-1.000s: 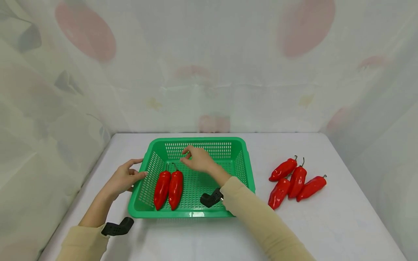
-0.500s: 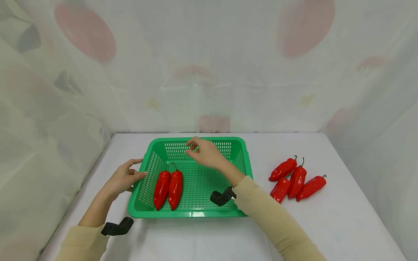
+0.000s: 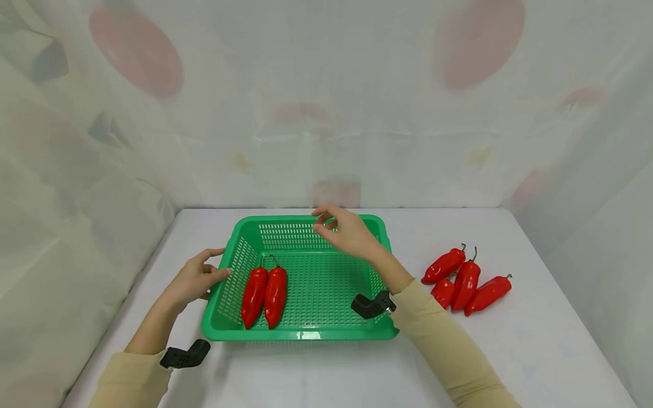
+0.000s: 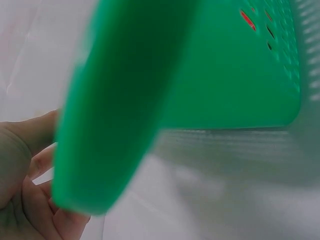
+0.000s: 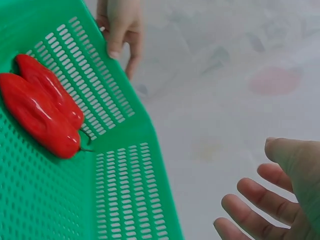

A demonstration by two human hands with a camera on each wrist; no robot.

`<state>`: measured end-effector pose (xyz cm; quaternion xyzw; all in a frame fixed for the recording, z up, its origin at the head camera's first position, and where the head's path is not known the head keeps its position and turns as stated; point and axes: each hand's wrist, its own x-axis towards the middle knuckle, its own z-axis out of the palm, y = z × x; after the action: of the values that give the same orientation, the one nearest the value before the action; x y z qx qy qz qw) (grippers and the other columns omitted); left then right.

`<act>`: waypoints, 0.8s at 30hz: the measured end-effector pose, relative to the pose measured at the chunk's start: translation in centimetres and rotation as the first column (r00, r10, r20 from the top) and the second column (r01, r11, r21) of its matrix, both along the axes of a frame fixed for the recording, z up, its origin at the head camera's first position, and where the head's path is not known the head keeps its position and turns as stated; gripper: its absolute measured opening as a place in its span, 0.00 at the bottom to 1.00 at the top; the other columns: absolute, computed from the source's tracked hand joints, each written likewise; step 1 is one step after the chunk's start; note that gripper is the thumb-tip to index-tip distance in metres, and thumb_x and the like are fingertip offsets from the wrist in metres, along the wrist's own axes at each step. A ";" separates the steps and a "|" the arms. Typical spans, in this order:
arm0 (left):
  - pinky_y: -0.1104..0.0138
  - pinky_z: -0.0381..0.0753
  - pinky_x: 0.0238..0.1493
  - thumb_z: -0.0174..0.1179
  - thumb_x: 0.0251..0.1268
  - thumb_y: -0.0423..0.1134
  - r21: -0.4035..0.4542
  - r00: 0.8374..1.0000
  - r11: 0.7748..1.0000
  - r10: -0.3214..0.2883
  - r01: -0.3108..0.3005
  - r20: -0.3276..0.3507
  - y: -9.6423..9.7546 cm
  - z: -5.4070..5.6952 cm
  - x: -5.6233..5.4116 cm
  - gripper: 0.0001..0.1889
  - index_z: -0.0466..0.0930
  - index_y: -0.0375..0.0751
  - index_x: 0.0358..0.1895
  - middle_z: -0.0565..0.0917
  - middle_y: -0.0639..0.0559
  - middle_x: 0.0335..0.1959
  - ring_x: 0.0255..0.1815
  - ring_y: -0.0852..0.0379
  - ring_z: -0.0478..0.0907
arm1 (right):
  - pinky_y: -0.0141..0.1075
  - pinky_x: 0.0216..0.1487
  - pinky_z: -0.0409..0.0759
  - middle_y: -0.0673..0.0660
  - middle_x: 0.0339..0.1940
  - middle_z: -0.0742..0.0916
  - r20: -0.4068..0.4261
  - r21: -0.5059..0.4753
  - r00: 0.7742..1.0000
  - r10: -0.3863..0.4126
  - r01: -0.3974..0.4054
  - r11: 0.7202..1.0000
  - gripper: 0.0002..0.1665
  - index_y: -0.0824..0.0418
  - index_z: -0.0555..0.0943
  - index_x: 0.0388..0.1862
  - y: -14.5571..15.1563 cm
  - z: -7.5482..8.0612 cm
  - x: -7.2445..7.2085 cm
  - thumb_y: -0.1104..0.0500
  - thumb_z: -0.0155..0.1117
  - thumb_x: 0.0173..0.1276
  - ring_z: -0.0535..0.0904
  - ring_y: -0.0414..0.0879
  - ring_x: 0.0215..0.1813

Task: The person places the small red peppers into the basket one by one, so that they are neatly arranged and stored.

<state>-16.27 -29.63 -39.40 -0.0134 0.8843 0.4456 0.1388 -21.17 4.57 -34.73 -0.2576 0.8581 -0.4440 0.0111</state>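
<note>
A green plastic basket [image 3: 326, 335] stands on the white table with two red peppers lying side by side in its left part, the left pepper [image 3: 254, 297] and the right pepper [image 3: 275, 297]. My left hand [image 3: 193, 279] grips the basket's left rim, thumb on top and the other fingers outside it; the left wrist view shows that rim [image 4: 120, 100] close up. Over the back right of the basket hovers my right hand [image 3: 349, 231], holding nothing. Its fingers are loosely bent and spread in the right wrist view, beyond the basket's edge [image 5: 150, 135].
Several more red peppers [image 3: 465, 283] lie bunched on the table [image 3: 541, 340] to the right of the basket; my right sleeve [image 3: 449, 345] partly covers one. A patterned pale cloth [image 3: 388, 141] hangs behind the table and along both sides.
My right hand has moved up and to the right, from above the basket's middle to its back right edge. The left hand, the basket and the peppers stay in place.
</note>
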 end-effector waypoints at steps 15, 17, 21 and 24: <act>0.59 0.83 0.28 0.58 0.63 0.43 0.006 1.000 1.000 -0.007 0.007 -0.009 0.0 -0.1 0.0 0.37 0.50 0.38 0.70 0.77 0.39 0.32 0.27 0.52 0.80 | 0.38 0.44 0.79 0.50 0.48 0.81 -0.009 -0.068 0.993 -0.114 0.113 0.991 0.19 0.48 0.72 0.58 4.6 -0.3 1.0 0.50 0.55 0.68 0.79 0.45 0.47; 0.59 0.83 0.27 0.58 0.63 0.43 0.007 1.000 1.000 -0.007 0.007 -0.009 0.0 -0.1 0.0 0.37 0.50 0.38 0.70 0.77 0.39 0.32 0.27 0.52 0.80 | 0.39 0.44 0.79 0.51 0.48 0.81 -0.012 -0.084 0.991 -0.134 0.132 0.988 0.20 0.49 0.71 0.58 5.2 -0.4 1.2 0.51 0.56 0.68 0.79 0.46 0.48; 0.59 0.84 0.28 0.58 0.63 0.43 0.008 1.000 1.000 -0.008 0.008 -0.008 -0.1 -0.1 0.0 0.37 0.50 0.38 0.71 0.77 0.39 0.32 0.27 0.52 0.80 | 0.42 0.46 0.79 0.54 0.49 0.81 -0.044 -0.106 0.984 -0.171 0.166 0.980 0.22 0.51 0.71 0.60 6.4 -0.7 1.5 0.53 0.57 0.68 0.79 0.49 0.48; 0.59 0.84 0.28 0.58 0.63 0.43 0.008 1.000 1.000 -0.009 0.009 -0.008 -0.1 -0.2 -0.1 0.37 0.49 0.38 0.71 0.77 0.39 0.33 0.27 0.52 0.80 | 0.42 0.47 0.79 0.54 0.49 0.81 -0.063 -0.123 0.975 -0.211 0.202 0.972 0.22 0.53 0.71 0.60 7.4 -1.0 1.7 0.54 0.57 0.68 0.78 0.48 0.49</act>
<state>-16.35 -29.71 -39.58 -0.0071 0.8832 0.4485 0.1373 -19.45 11.93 -35.74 -0.1837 0.8528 -0.4818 -0.0828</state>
